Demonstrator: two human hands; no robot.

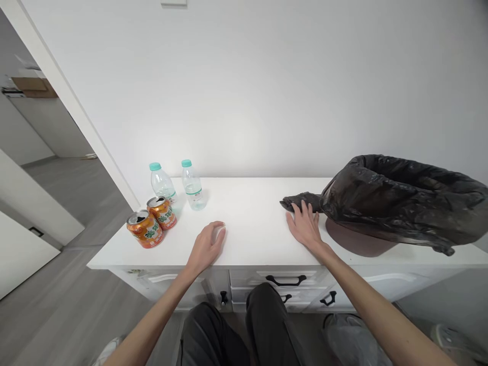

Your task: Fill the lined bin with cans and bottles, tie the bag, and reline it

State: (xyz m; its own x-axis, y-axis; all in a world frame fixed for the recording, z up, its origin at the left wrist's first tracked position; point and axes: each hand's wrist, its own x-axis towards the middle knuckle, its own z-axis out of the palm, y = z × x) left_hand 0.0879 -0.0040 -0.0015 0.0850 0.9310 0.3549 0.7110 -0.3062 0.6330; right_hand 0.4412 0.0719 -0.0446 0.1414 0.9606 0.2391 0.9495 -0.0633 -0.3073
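My left hand [209,245] rests on its side on the white cabinet top [244,223], thumb and fingers apart, holding nothing. My right hand [305,223] lies with fingers spread, its fingertips touching a bunched tail of black plastic bag [301,201]. That tail extends left from a bin [358,238] lined with a black bag [396,198]. Left of my left hand are two opened orange cans [148,235] [166,217], side by side. Behind them stand two clear bottles with teal caps [162,182] [193,189], the left one partly hidden by a can.
A white wall [244,91] rises behind the cabinet. Drawers with black handles [285,280] are below its front edge, close to my knees. A doorway opens at the left. A clear plastic bag [351,338] is on the floor at the lower right.
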